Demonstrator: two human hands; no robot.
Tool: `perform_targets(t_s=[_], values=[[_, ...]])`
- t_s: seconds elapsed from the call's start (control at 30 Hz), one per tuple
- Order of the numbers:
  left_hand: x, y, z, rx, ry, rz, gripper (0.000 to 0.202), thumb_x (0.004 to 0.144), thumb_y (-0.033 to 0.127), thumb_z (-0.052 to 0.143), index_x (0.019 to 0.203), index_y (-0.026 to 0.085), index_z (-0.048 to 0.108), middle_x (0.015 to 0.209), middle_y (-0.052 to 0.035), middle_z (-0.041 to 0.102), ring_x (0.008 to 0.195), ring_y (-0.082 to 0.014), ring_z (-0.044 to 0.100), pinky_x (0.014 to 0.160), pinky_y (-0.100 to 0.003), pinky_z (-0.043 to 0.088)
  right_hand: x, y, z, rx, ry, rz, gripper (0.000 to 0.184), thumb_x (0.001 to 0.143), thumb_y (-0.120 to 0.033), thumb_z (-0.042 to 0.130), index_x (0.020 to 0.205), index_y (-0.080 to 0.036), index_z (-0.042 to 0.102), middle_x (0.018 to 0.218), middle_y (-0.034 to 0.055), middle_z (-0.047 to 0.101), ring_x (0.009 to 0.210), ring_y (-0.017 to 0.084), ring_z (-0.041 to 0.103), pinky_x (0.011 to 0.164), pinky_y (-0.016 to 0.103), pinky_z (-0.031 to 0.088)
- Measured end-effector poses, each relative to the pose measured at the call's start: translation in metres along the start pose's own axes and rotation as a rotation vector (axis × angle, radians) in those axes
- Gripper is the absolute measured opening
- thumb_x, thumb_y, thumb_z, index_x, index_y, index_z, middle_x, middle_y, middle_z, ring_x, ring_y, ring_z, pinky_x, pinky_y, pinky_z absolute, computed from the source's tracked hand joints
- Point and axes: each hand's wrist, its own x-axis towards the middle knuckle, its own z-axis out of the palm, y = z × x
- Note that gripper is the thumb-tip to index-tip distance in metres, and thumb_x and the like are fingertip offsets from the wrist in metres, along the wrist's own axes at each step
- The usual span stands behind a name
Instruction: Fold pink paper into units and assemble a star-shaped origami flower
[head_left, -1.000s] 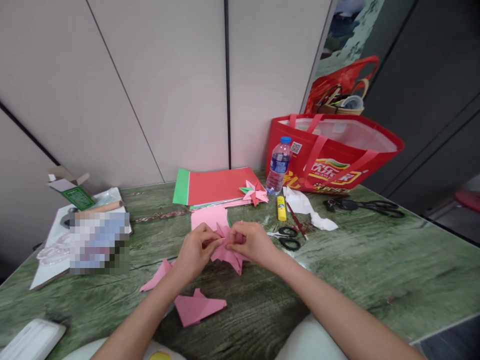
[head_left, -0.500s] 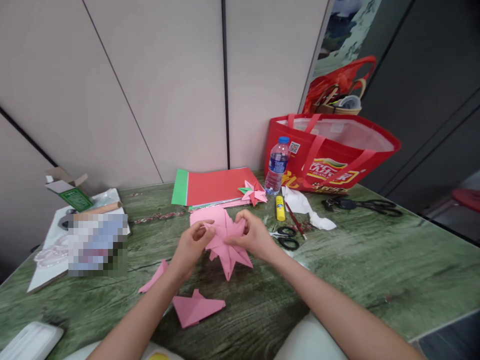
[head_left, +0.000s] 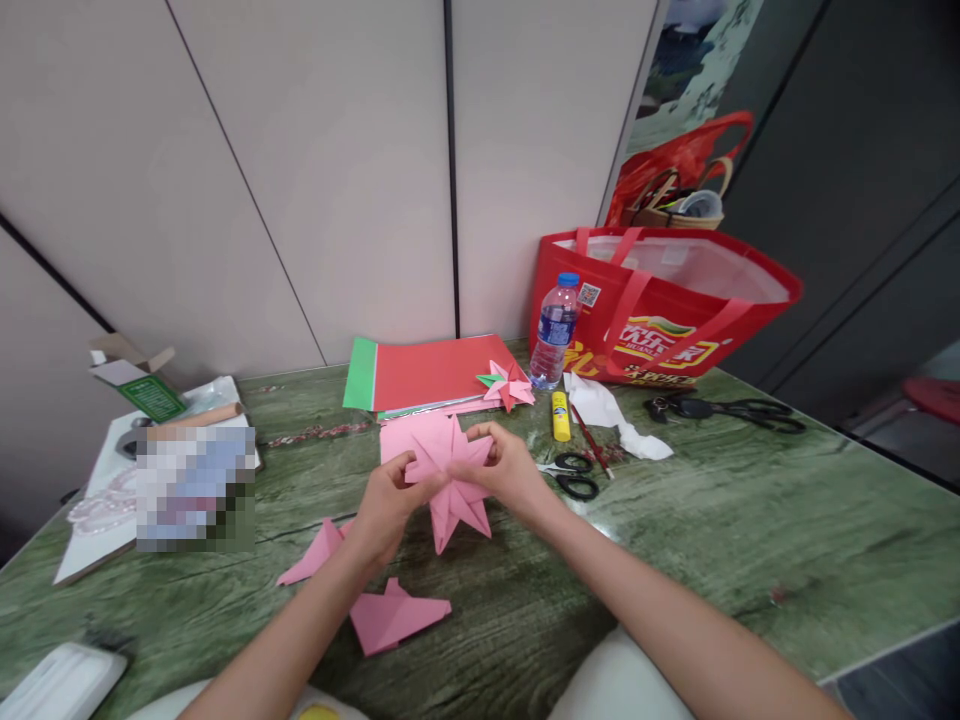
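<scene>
A pink folded-paper star (head_left: 456, 503) with several points is held up over the table between both hands. My left hand (head_left: 390, 500) pinches its left side, thumb on the front near the middle. On the right side my right hand (head_left: 510, 468) is closed on it, thumb also reaching toward the centre; the fingers behind the paper are hidden. Two loose pink folded pieces lie on the table: one piece (head_left: 401, 615) in front of the star, another piece (head_left: 319, 555) beside my left forearm, which partly covers it. Behind the star lies a pink paper sheet (head_left: 397, 436).
Red and green paper sheets (head_left: 442, 372) lie at the back, a small red-pink-green star (head_left: 508, 386) on them. To the right are a glue stick (head_left: 560, 417), scissors (head_left: 577, 475), a water bottle (head_left: 555, 335) and a red bag (head_left: 675, 310). A white board (head_left: 97, 530) carries items at left.
The pink star has turned and shifted slightly left in my hands. My left thumb has moved down toward its centre; the things on the table stay where they were.
</scene>
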Motion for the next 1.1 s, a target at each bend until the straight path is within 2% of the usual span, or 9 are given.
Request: perform_targets(t_s=[0.17,0.3,0.47,0.57,0.67,0.77,0.87,0.97,1.1], values=[[0.002,0.001,-0.004,0.042,0.061,-0.027,0.032,0.054,0.029,0.073,0.079,0.012,0.061,0.065,-0.0004,0.061,0.061,-0.0140,0.054,0.059,-0.024,0.041,-0.001,-0.005,-0.002,0.115,-0.096,0.092,0.035,0.056,-0.035,0.072,0.075,-0.016,0.051,0.053,-0.0075,0.046,0.043,0.005,0.038,0.043,0.019,0.028],[0.004,0.002,-0.009,0.137,0.072,-0.041,0.032,0.052,0.021,0.073,0.080,0.014,0.059,0.062,0.0038,0.055,0.054,-0.0096,0.049,0.052,-0.020,0.038,0.001,-0.008,-0.009,0.230,-0.127,0.165,0.043,0.051,-0.031,0.075,0.078,-0.020,0.044,0.060,-0.0066,0.053,0.050,0.008,0.049,0.048,0.020,0.036],[0.005,0.004,-0.010,0.140,0.015,-0.059,0.032,0.053,0.017,0.070,0.082,0.014,0.056,0.064,0.0038,0.053,0.053,-0.0086,0.046,0.051,-0.020,0.037,0.001,-0.010,-0.010,0.225,-0.273,0.056,0.040,0.052,-0.029,0.075,0.063,-0.018,0.039,0.057,-0.0080,0.049,0.049,0.006,0.046,0.050,0.019,0.036],[0.006,0.005,-0.011,0.139,0.031,-0.066,0.032,0.054,0.020,0.071,0.081,0.014,0.055,0.062,0.0041,0.051,0.053,-0.0089,0.046,0.051,-0.020,0.035,0.002,-0.009,-0.008,0.253,-0.216,0.063,0.040,0.052,-0.030,0.075,0.065,-0.019,0.039,0.059,-0.0074,0.050,0.050,0.006,0.047,0.050,0.020,0.038],[0.005,0.005,-0.012,0.149,0.036,-0.058,0.035,0.053,0.022,0.072,0.083,0.015,0.055,0.057,0.0061,0.049,0.050,-0.0085,0.044,0.049,-0.019,0.033,0.002,-0.007,-0.007,0.267,-0.152,0.142,0.049,0.048,-0.027,0.077,0.080,-0.022,0.041,0.064,-0.0068,0.054,0.052,0.008,0.051,0.049,0.021,0.039],[0.003,0.008,-0.011,0.221,0.035,-0.060,0.041,0.052,0.019,0.072,0.089,0.016,0.055,0.051,0.0091,0.043,0.048,-0.0078,0.040,0.047,-0.018,0.030,0.000,-0.006,-0.007,0.218,-0.200,0.180,0.059,0.046,-0.024,0.078,0.095,-0.020,0.046,0.063,-0.0064,0.055,0.054,0.009,0.051,0.051,0.021,0.040],[0.001,0.010,-0.008,0.247,0.001,-0.044,0.040,0.053,0.018,0.070,0.090,0.016,0.056,0.056,0.0068,0.048,0.053,-0.0097,0.044,0.049,-0.019,0.033,-0.003,-0.006,-0.005,0.192,-0.319,0.166,0.042,0.049,-0.027,0.076,0.082,-0.014,0.054,0.060,-0.0057,0.053,0.051,0.007,0.046,0.050,0.020,0.038],[0.000,0.010,-0.007,0.260,0.024,0.006,0.037,0.054,0.018,0.069,0.089,0.016,0.058,0.064,0.0033,0.052,0.062,-0.0121,0.048,0.056,-0.021,0.037,-0.005,-0.006,-0.002,0.157,-0.308,0.137,0.033,0.052,-0.029,0.075,0.072,-0.013,0.053,0.056,-0.0070,0.048,0.048,0.005,0.040,0.046,0.018,0.031],[0.003,0.007,-0.010,0.291,0.053,-0.012,0.040,0.054,0.020,0.071,0.092,0.016,0.058,0.065,0.0035,0.049,0.065,-0.0121,0.046,0.058,-0.020,0.037,-0.004,-0.008,-0.004,0.115,-0.194,0.091,0.049,0.053,-0.024,0.074,0.093,-0.019,0.047,0.049,-0.0116,0.041,0.043,0.005,0.037,0.042,0.017,0.027]])
